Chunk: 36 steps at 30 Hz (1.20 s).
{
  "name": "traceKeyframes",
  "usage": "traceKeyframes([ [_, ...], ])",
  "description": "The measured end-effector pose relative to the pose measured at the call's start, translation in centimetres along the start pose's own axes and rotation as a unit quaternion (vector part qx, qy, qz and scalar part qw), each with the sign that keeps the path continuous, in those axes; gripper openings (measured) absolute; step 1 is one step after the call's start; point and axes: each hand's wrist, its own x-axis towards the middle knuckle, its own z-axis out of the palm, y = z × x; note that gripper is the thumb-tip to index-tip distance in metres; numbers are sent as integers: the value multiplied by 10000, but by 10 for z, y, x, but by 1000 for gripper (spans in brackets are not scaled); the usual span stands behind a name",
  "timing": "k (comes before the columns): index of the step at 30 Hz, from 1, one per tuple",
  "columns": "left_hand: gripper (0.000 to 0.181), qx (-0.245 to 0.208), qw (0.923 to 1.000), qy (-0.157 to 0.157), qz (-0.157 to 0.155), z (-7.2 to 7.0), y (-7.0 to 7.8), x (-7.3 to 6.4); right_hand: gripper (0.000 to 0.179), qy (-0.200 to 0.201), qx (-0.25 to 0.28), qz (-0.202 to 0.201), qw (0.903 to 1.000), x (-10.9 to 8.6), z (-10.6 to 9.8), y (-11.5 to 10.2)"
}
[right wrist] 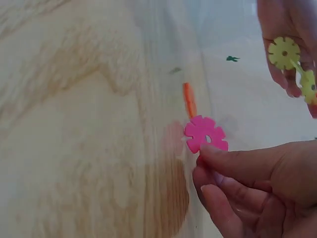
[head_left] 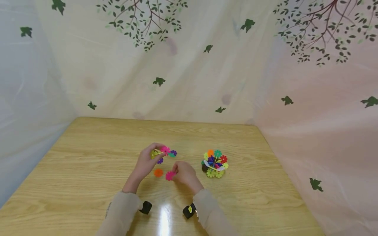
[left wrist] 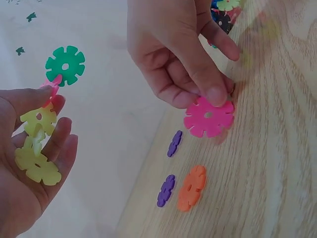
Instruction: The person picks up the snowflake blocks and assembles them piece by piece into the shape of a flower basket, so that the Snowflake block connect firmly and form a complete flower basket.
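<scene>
My left hand (head_left: 145,162) holds a short chain of interlocked, notched plastic discs. In the left wrist view the chain shows yellow discs (left wrist: 35,166) against the palm, a pink disc under the thumb and a green disc (left wrist: 65,66) at the far end. Between thumb and fingertips, my right hand (head_left: 185,173) pinches a single pink notched disc (left wrist: 208,121) by its edge. That disc is apart from the chain, low over the table. Near it lie an orange disc (head_left: 158,172) and two purple discs, one farther off (left wrist: 174,144) and one closer (left wrist: 166,191).
To the right of my hands, a round cluster (head_left: 215,165) of many-coloured joined discs stands on the wooden table (head_left: 260,196). A pale curtain (head_left: 189,91) printed with leaves hangs behind the table and along its sides. Black wrist devices sit below both sleeves.
</scene>
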Motion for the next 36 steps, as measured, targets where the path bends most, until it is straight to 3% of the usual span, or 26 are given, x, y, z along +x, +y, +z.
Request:
traceKeyframes([
  [4,26,28,9999,-59,88,0,1,-1,15,-86,1257,41,9920,-4,-1,10],
  [8,28,140,9997,-123,142,-1,3,-1,22,206,2688,194,9628,-13,-6,16],
  [12,29,300,9992,-254,108,-2,6,-1,24,518,3470,186,9362,-25,-13,13],
  [17,29,586,9973,-442,95,-4,10,-2,23,549,3778,232,9240,-39,-23,4],
  [22,29,959,9936,-600,59,-5,14,-2,22,416,3852,186,9217,-45,-28,1],
  [28,29,1069,9918,-706,0,-7,17,-1,22,124,3916,164,9199,-47,-26,4],
  [36,26,1269,9886,-784,181,-8,22,-3,24,-55,4007,101,9162,-48,-24,5],
])
